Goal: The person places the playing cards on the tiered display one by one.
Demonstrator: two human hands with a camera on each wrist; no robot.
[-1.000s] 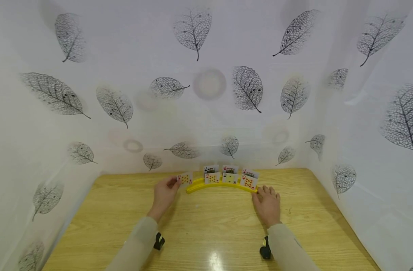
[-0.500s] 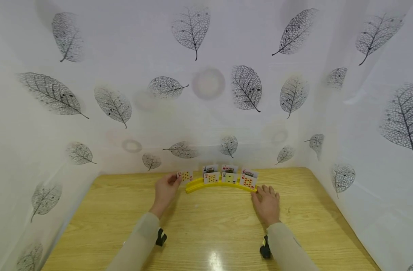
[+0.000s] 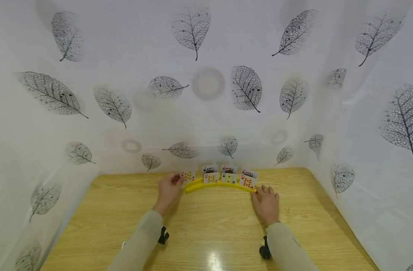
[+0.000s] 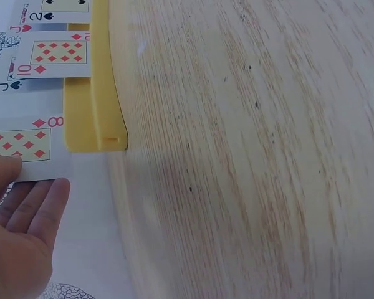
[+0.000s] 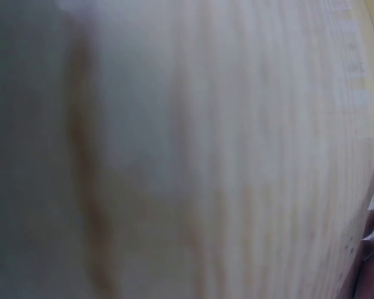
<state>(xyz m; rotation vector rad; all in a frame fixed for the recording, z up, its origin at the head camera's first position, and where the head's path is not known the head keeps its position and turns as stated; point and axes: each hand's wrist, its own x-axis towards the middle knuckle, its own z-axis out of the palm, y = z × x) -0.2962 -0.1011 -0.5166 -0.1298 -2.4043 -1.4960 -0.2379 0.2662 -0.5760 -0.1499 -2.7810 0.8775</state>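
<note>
My left hand (image 3: 168, 190) pinches an eight of diamonds (image 4: 26, 142) by its outer edge, thumb on its face and fingers behind. The card is held upright close by the left end of a curved yellow card holder (image 3: 193, 186). In the holder, a ten of diamonds (image 4: 57, 55), a two of spades (image 3: 229, 178) and a ten of hearts (image 3: 248, 181) stand in front. Behind them rise a jack of spades (image 3: 210, 168), a jack of hearts (image 3: 229, 168) and another face card (image 3: 249, 172). My right hand (image 3: 267, 205) rests at the holder's right end, fingers extended, touching it.
The wooden table (image 3: 206, 226) reaches back to a white curtain (image 3: 206, 120) printed with leaves, which also hangs at both sides. A bit of white card (image 3: 123, 244) peeks out beside the left sleeve. Black wrist devices (image 3: 265, 248) sit below the sleeves.
My left hand has moved slightly right, bringing the eight of diamonds nearer the holder's left end. The right hand and the standing cards have stayed put.
</note>
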